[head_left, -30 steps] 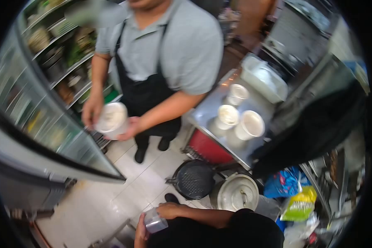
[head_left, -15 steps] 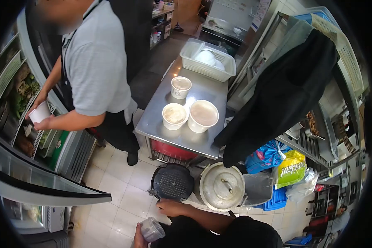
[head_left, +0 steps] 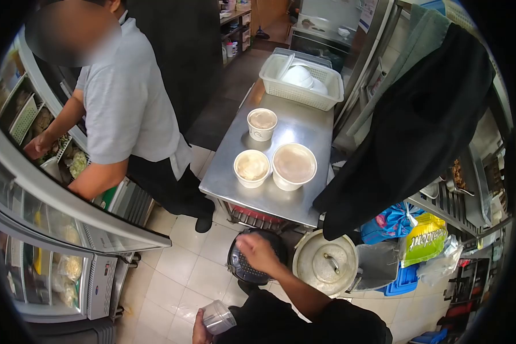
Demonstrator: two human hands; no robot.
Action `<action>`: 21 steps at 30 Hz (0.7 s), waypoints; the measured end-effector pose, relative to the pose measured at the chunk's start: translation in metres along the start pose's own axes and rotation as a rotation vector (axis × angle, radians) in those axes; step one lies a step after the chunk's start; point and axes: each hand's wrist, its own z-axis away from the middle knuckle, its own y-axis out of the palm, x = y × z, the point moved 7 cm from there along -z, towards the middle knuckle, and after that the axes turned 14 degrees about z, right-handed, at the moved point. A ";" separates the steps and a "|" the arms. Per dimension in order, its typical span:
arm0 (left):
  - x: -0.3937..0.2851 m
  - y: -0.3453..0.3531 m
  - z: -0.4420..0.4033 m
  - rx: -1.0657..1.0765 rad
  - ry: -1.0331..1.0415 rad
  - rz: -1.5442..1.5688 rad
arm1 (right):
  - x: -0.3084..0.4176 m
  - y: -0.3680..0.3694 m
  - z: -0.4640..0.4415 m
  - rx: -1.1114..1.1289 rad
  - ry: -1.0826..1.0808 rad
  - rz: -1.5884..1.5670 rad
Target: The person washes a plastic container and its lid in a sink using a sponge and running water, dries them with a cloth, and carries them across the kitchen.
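Observation:
Low in the view, my left hand [head_left: 200, 329] is wrapped round a clear round plastic tub [head_left: 218, 318], which is tilted on its side. My right hand [head_left: 258, 253] reaches forward over a black perforated stool or crate [head_left: 252, 266] on the floor; its fingers are smeared by motion, and I see nothing in it. Beyond it, three white tubs stand on the steel table: a large tub [head_left: 294, 166], a smaller tub [head_left: 251, 168] beside it and another tub [head_left: 262, 124] behind. Their tops look pale brown.
A co-worker [head_left: 126, 103] reaches into a refrigerator on the left, whose door [head_left: 137, 229] stands open. A lidded metal pot [head_left: 325, 264] is right of the stool. A white basket [head_left: 301, 89] of bowls sits at the steel table's [head_left: 223, 172] far end. Black cloth [head_left: 413, 132] hangs right.
My right hand has lifted and moved forward over the black stool. My left hand still holds the clear tub. The co-worker has leaned deeper into the refrigerator with the white tub, and the view has shifted.

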 end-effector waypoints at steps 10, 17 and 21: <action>-0.012 0.022 -0.032 0.037 -0.034 0.137 | -0.081 -0.093 -0.061 -0.450 0.509 -0.662; -0.031 0.067 -0.063 0.109 -0.122 -0.111 | -0.046 -0.040 -0.110 -0.262 0.604 -0.558; -0.047 0.078 -0.081 0.143 -0.176 -0.187 | -0.058 -0.040 -0.128 -0.331 0.719 -0.467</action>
